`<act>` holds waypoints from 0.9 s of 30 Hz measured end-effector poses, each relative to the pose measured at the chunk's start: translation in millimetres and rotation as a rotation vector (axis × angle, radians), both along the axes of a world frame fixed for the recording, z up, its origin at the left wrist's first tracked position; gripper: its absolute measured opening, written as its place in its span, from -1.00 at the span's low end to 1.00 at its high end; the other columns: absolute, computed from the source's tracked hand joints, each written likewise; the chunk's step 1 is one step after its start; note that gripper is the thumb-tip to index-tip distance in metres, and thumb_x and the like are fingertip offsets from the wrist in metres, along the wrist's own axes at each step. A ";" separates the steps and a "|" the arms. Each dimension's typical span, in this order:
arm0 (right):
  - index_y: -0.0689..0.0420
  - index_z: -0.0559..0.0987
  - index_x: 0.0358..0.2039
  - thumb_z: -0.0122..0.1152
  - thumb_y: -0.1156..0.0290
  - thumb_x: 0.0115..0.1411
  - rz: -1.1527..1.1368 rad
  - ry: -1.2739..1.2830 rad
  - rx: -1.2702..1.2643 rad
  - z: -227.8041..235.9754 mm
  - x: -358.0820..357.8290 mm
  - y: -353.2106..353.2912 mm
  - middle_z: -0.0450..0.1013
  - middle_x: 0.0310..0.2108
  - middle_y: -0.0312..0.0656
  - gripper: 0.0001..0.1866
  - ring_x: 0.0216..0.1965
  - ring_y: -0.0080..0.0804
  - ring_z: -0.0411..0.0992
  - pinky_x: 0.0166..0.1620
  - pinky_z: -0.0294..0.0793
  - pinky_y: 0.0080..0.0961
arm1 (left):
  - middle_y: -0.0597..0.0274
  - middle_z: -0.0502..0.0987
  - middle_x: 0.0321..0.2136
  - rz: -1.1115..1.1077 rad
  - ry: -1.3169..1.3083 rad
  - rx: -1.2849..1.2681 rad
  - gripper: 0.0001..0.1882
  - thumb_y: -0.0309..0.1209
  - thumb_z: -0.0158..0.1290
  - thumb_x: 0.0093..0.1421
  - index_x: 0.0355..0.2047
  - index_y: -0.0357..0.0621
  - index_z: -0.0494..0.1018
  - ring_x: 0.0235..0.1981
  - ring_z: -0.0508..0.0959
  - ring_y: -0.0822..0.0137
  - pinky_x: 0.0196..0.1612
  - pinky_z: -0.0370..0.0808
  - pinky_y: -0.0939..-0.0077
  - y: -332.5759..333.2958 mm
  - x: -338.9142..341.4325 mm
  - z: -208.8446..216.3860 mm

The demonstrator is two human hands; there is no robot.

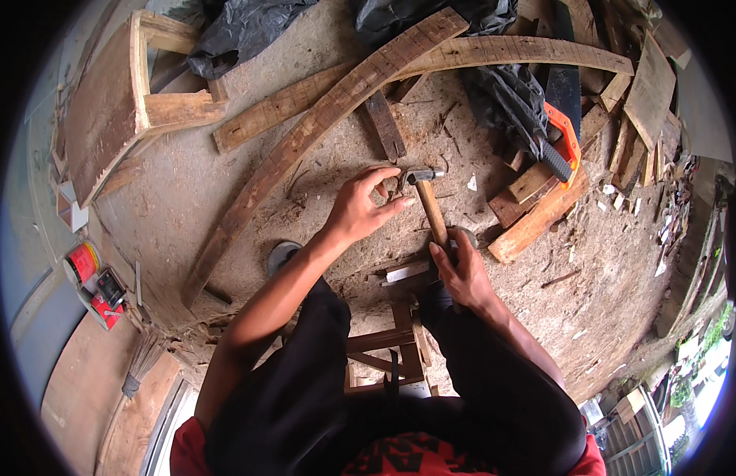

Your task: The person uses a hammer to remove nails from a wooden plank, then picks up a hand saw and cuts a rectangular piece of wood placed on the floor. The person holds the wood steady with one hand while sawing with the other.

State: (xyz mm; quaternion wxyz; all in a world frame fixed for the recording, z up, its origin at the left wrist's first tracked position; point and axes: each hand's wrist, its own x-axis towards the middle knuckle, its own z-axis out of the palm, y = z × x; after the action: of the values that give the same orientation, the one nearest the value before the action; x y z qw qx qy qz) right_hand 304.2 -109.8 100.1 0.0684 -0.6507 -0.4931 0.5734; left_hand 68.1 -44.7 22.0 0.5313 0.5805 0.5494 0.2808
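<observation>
My right hand (465,274) is wrapped round the wooden handle of a claw hammer (433,208). The dark metal hammer head is raised at the far end, just right of my left hand (358,205). That left hand has its thumb and index finger apart, curved toward the hammer's claw, with nothing clearly held between them. Whether a fingertip touches the claw I cannot tell. Beyond the hands, two long wooden planks (304,125) lie crossed on the dusty ground. A short dark wood block (385,127) rests just past my left fingertips.
An orange-framed handsaw (573,147) lies at the right by black plastic and wood offcuts (534,214). At the upper left stands a wooden box-like frame (114,103). Small red containers (84,263) sit at the left. A wooden stool-like frame (384,341) shows between my legs.
</observation>
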 end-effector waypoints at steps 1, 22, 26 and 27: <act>0.28 0.38 0.02 0.15 0.15 0.38 0.001 0.000 -0.007 1.3 -0.9 1.2 0.58 -0.37 0.18 -0.56 -0.29 0.14 0.60 -0.21 0.53 -0.14 | 0.22 0.62 -0.07 0.014 0.015 0.015 -0.52 -0.32 0.33 0.17 0.08 -0.19 0.53 -0.31 0.53 0.58 -0.45 0.49 0.65 -2.4 1.9 -4.8; 0.29 0.40 0.03 0.17 0.15 0.38 -0.054 0.025 -0.033 0.3 -1.8 -0.2 0.58 -0.40 0.13 -0.55 -0.37 -0.02 0.59 -0.27 0.51 -0.19 | 0.26 0.60 -0.31 -0.028 0.017 0.017 -0.81 -0.47 0.22 0.26 -0.15 -0.27 0.56 -0.44 0.54 0.52 -0.41 0.48 0.57 -2.3 -5.4 3.0; 0.27 0.40 0.02 0.17 0.15 0.37 -0.043 0.002 -0.040 0.7 -1.9 0.4 0.57 -0.45 0.09 -0.55 -0.41 -0.07 0.59 -0.29 0.50 -0.21 | 0.32 0.61 -0.30 0.045 -0.029 -0.029 -0.83 -0.47 0.17 0.30 -0.13 -0.24 0.58 -0.40 0.57 0.55 -0.40 0.50 0.61 -6.2 -4.3 -2.9; 0.27 0.40 0.02 0.17 0.15 0.37 -0.048 0.007 -0.038 0.7 -1.9 0.3 0.57 -0.46 0.08 -0.55 -0.42 -0.08 0.58 -0.30 0.50 -0.22 | 0.33 0.60 -0.31 0.049 -0.022 -0.060 -0.83 -0.44 0.16 0.32 -0.12 -0.23 0.57 -0.41 0.56 0.56 -0.40 0.49 0.63 -6.3 -3.8 -2.9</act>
State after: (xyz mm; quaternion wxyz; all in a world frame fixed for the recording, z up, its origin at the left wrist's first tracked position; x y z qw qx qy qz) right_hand 302.3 -109.4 100.8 0.0714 -0.6613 -0.4662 0.5833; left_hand 64.3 -51.0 19.0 0.5473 0.5476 0.5659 0.2835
